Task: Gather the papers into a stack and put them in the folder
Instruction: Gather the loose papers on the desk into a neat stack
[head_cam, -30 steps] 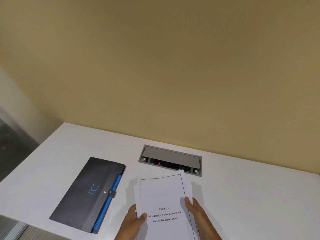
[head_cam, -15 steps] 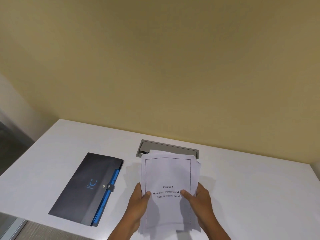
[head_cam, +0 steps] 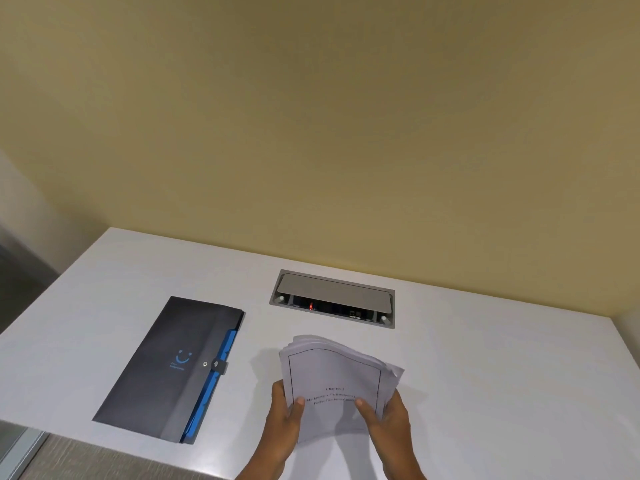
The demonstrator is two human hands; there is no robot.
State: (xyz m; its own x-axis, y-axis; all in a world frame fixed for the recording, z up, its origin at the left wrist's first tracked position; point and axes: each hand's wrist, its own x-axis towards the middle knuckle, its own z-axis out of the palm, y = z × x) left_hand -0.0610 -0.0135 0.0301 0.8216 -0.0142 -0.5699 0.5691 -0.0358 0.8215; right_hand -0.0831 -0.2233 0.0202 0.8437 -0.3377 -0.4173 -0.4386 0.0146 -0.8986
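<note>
Both hands hold a loose stack of white printed paper sheets [head_cam: 334, 379] above the near edge of the white table [head_cam: 485, 358]. The left hand [head_cam: 287, 412] grips the stack's left edge, thumb pressed onto the top page and fingers wrapped behind it. The right hand [head_cam: 389, 415] clasps the right edge the same way, its thumb lying on the front sheet near the lines of printed text. The top page carries a thin black border and a few centred lines of text, too blurred to read fully. The sheets bow upward at their far end, and their edges are fanned out unevenly, most at the upper right corner.

To the left of the papers, well apart from them, lies a flat dark grey folder [head_cam: 166, 368] with a blue smile mark, blue inner edging along its right side and a small snap tab, closed. Beyond the papers, set into the table near the tan wall [head_cam: 311, 116], sits a grey metal cable box [head_cam: 332, 298] with its flap up and a small red light inside.
</note>
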